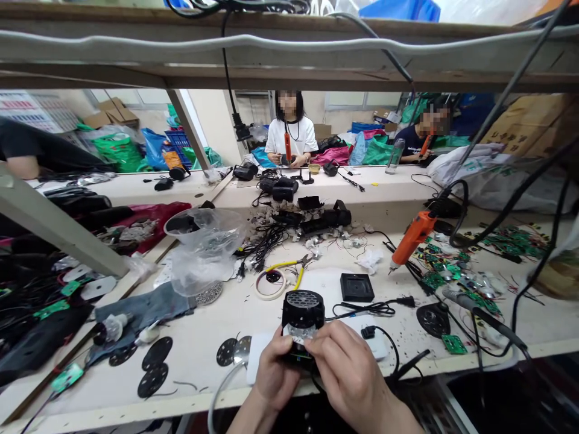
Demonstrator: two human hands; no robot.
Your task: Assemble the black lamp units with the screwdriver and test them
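A black housing (303, 306) with a honeycomb grille on its round top is held upright over the front of the bench. My left hand (277, 367) is closed around its lower left side, thumb on the front. The curled fingers of my right hand (346, 364) press against its front right side, beside a whitish, partly clear part (300, 332) set in the opening. Those fingers partly hide what lies beneath them. Just behind the housing are yellow-handled cutters (299, 274) and a roll of tape (270, 284). A square black frame (357, 287) lies to the right.
An orange electric screwdriver (412, 240) hangs on the right, above green circuit boards (455, 265). A soldering iron (474, 307) lies at right. Black discs (154, 377) and a plastic-lined tub (203, 241) are on the left. A shelf (289, 60) spans overhead; co-workers (292, 135) sit opposite.
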